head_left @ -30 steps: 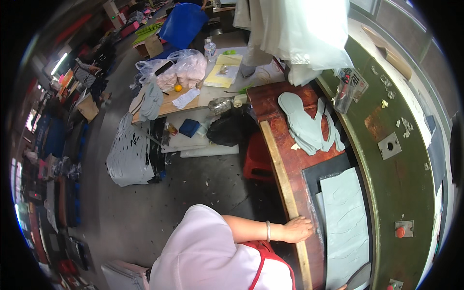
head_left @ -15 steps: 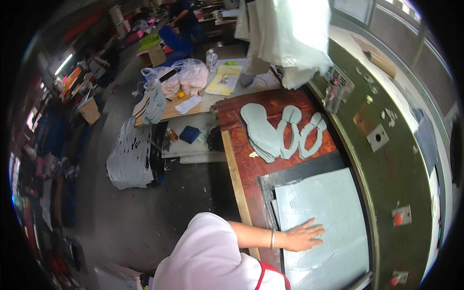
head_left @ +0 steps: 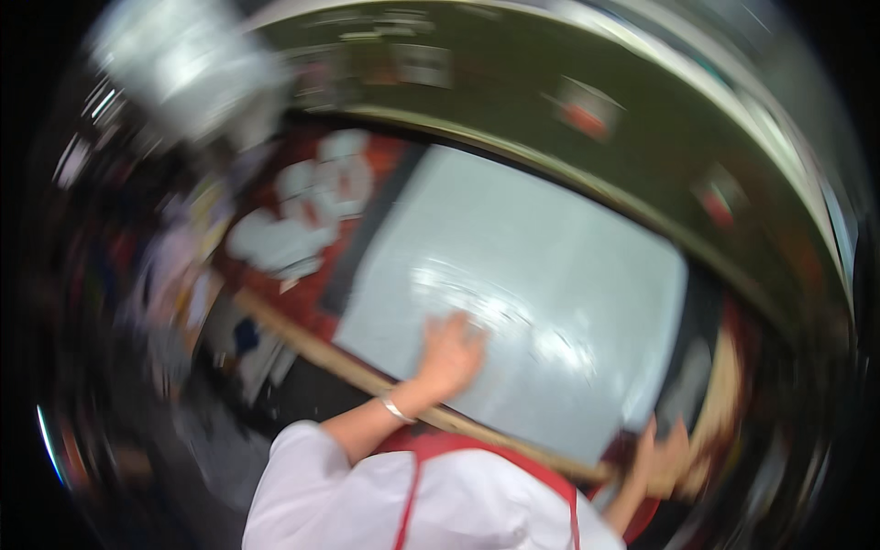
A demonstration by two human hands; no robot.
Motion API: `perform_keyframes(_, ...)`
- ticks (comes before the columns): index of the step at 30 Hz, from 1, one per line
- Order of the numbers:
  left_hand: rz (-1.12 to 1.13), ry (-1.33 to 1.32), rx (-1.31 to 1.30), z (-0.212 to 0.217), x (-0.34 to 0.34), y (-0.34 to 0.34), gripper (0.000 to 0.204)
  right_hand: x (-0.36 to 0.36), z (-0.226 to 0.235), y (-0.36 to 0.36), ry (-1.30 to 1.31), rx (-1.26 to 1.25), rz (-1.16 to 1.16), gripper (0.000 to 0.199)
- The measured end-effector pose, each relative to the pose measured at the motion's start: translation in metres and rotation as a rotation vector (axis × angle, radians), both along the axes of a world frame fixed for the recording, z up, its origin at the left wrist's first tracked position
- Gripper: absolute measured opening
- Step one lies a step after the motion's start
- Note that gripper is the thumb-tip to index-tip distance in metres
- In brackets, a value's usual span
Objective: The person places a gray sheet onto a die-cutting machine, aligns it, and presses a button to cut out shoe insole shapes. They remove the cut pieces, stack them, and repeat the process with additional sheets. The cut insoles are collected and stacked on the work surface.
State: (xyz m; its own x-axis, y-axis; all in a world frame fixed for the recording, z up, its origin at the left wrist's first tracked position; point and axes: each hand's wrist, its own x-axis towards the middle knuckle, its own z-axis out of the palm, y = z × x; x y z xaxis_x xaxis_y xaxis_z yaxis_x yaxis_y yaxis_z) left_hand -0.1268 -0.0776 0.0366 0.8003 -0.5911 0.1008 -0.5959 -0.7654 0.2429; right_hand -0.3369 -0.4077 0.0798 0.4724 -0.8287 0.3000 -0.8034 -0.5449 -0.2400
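Observation:
A large pale grey sheet point(head_left: 541, 247) lies on a dark board on the red-brown worktop. My left hand point(head_left: 451, 353), wearing a silver bangle, rests on the sheet's near side, fingers stretched over the surface. Beside the sheet's near right corner is my right hand point(head_left: 658, 456), smeared by motion, its thumb and fingers apart. Nothing shows in its grasp, and I cannot tell whether it touches the sheet. Pale grey cut pieces point(head_left: 280, 240), some ring-shaped, lie on the worktop left of the sheet.
A green machine beam point(head_left: 513, 82) with red buttons point(head_left: 585, 117) runs behind the sheet. Whitish plastic sheeting point(head_left: 188, 69) hangs at the upper left. A wooden edge strip point(head_left: 307, 346) borders the worktop's near side. The left surroundings are blurred.
My view has swung to the right, so the whole sheet shows and the cut pieces appear farther left. My right hand has come into view. The left hand is still on the sheet.

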Motion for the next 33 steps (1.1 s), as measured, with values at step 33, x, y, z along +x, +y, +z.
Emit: perform_keyframes(33,-0.619,-0.050,-0.618,0.122,0.070,-0.131,0.061,-0.049,-0.042,0.114,-1.476,2.007,0.285,0.047)
